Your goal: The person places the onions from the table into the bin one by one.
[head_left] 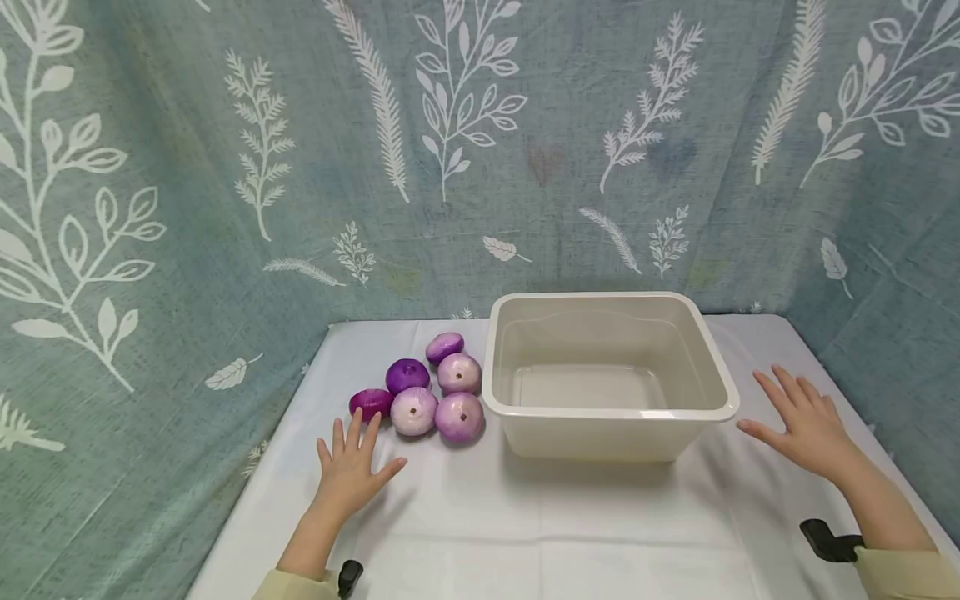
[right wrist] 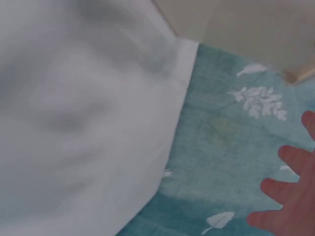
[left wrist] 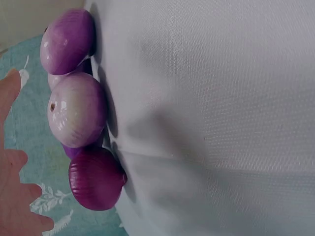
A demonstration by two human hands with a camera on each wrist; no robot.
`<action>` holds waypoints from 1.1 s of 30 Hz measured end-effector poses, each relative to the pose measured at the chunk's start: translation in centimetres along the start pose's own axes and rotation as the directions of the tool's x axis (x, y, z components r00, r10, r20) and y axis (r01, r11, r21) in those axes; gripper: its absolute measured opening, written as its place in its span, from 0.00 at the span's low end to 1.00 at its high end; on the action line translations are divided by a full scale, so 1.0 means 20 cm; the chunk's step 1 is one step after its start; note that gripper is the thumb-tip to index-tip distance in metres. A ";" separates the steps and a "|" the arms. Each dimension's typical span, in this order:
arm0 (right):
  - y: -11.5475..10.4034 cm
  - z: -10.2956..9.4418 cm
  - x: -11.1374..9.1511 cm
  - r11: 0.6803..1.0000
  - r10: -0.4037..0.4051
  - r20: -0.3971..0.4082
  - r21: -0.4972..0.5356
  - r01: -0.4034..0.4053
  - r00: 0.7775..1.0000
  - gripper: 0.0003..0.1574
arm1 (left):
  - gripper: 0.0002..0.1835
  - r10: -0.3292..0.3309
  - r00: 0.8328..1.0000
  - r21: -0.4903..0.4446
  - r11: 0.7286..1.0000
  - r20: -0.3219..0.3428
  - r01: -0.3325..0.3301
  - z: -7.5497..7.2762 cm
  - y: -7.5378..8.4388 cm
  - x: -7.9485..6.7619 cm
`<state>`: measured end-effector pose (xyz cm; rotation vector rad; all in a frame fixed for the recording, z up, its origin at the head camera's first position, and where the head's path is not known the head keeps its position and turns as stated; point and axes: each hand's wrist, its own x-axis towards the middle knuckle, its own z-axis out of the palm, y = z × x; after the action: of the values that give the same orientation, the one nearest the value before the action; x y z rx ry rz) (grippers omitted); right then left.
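Several purple onions lie grouped on the left of the table, among them a dark magenta onion (head_left: 371, 404) and a pale one (head_left: 414, 411). My left hand (head_left: 348, 475), fingers spread, hovers just in front of the magenta onion and holds nothing; the left wrist view shows that onion (left wrist: 97, 178) apart from the fingers. A cream plastic tub (head_left: 592, 435) stands to the right of the onions, with only its bare floor visible inside. Beyond the tub's right side, my right hand (head_left: 810, 429) is held with spread fingers and grips nothing. In the right wrist view its fingertips (right wrist: 268, 186) show near the edge.
A white cloth (head_left: 540, 517) covers the table. Green-blue curtains (head_left: 450, 233) with white leaf prints hang behind it and along both sides. The tub's rim rises well above the onions.
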<state>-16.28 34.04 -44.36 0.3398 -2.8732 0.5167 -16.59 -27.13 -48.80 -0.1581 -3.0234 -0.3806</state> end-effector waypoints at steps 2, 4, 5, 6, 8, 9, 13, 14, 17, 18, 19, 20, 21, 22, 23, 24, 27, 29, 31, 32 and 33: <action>-0.02 -0.02 0.03 1.000 -0.022 -0.002 0.020 0.022 1.000 0.52 | 0.47 0.000 1.000 -0.001 1.000 -0.003 0.000 0.00 0.00 0.00; -0.04 -0.03 0.05 0.998 -0.046 -0.009 0.038 0.047 0.999 0.52 | 0.47 0.000 1.000 -0.003 1.000 -0.007 0.000 0.00 -0.01 0.00; -0.04 -0.03 0.06 0.997 -0.057 -0.013 0.044 0.058 0.998 0.52 | 0.47 -0.001 1.000 -0.004 1.000 -0.008 0.001 0.00 -0.01 0.00; -0.05 -0.03 0.07 0.997 -0.067 -0.017 0.046 0.068 0.998 0.52 | 0.47 -0.002 1.000 -0.004 1.000 -0.008 0.002 0.00 -0.01 0.01; -0.06 -0.04 0.09 0.995 -0.079 -0.020 0.053 0.080 0.997 0.52 | 0.47 -0.003 1.000 -0.003 1.000 -0.009 0.003 0.00 -0.01 0.01; -0.07 -0.04 0.09 0.995 -0.080 -0.017 0.063 0.081 0.997 0.53 | 0.47 -0.003 1.000 -0.003 1.000 -0.009 0.003 0.00 -0.01 0.01; -0.08 -0.06 0.11 0.988 -0.072 0.017 0.136 0.069 0.997 0.55 | 0.47 -0.005 1.000 -0.004 1.000 -0.009 0.005 0.01 -0.02 0.01; -0.08 -0.07 0.11 0.984 -0.073 0.028 0.167 0.067 0.997 0.56 | 0.47 -0.006 1.000 -0.003 1.000 -0.008 0.006 0.01 -0.02 0.01; -0.08 -0.10 0.12 0.957 -0.075 0.081 0.287 0.049 0.994 0.56 | 0.47 -0.010 1.000 -0.001 1.000 -0.008 0.010 0.01 -0.04 0.02; -0.08 -0.11 0.12 0.945 -0.081 0.099 0.325 0.045 0.992 0.56 | 0.47 -0.011 1.000 -0.001 1.000 -0.006 0.011 0.02 -0.04 0.02; -0.09 -0.12 0.12 0.934 -0.085 0.112 0.355 0.040 0.990 0.55 | 0.47 -0.013 1.000 0.002 1.000 -0.004 0.013 0.02 -0.04 0.02; -0.09 -0.12 0.12 0.923 -0.087 0.124 0.383 0.033 0.988 0.53 | 0.47 -0.014 1.000 0.003 1.000 -0.003 0.014 0.02 -0.05 0.02; -0.09 -0.13 0.12 0.911 -0.088 0.132 0.411 0.027 0.987 0.51 | 0.47 -0.015 1.000 0.005 1.000 -0.002 0.015 0.01 -0.05 0.02; -0.09 -0.13 0.12 0.904 -0.092 0.134 0.426 0.027 0.987 0.48 | 0.47 -0.017 1.000 0.007 1.000 0.000 0.017 0.01 -0.06 0.03; -0.09 -0.13 0.12 0.895 -0.103 0.132 0.444 0.034 0.986 0.45 | 0.47 -0.019 1.000 0.007 1.000 0.001 0.019 0.01 -0.06 0.03; -0.09 -0.13 0.13 0.889 -0.110 0.128 0.455 0.040 0.986 0.42 | 0.47 -0.021 1.000 0.010 1.000 0.000 0.021 0.01 -0.06 0.03; -0.10 -0.12 0.14 0.874 -0.123 0.129 0.484 0.046 0.984 0.35 | 0.47 -0.026 1.000 0.006 1.000 -0.003 0.026 0.00 -0.07 0.04; -0.12 -0.12 0.14 0.871 -0.121 0.144 0.490 0.036 0.982 0.35 | 0.46 -0.029 1.000 -0.006 1.000 0.000 0.029 -0.01 -0.08 0.04; -0.13 -0.11 0.15 0.877 -0.102 0.171 0.481 0.007 0.980 0.36 | 0.46 -0.035 0.999 -0.017 0.999 0.009 0.035 -0.01 -0.08 0.05; -0.13 -0.11 0.16 0.877 -0.096 0.184 0.480 -0.004 0.978 0.37 | 0.46 -0.040 0.999 -0.024 0.999 0.017 0.040 -0.02 -0.09 0.06; -0.14 -0.11 0.16 0.877 -0.094 0.196 0.481 -0.012 0.976 0.38 | 0.46 -0.044 0.999 -0.031 0.999 0.021 0.044 -0.02 -0.09 0.07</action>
<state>-18.30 31.74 -40.77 0.5620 -2.8908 1.2651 -18.09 -28.87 -48.79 -0.0984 -3.0464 -0.4323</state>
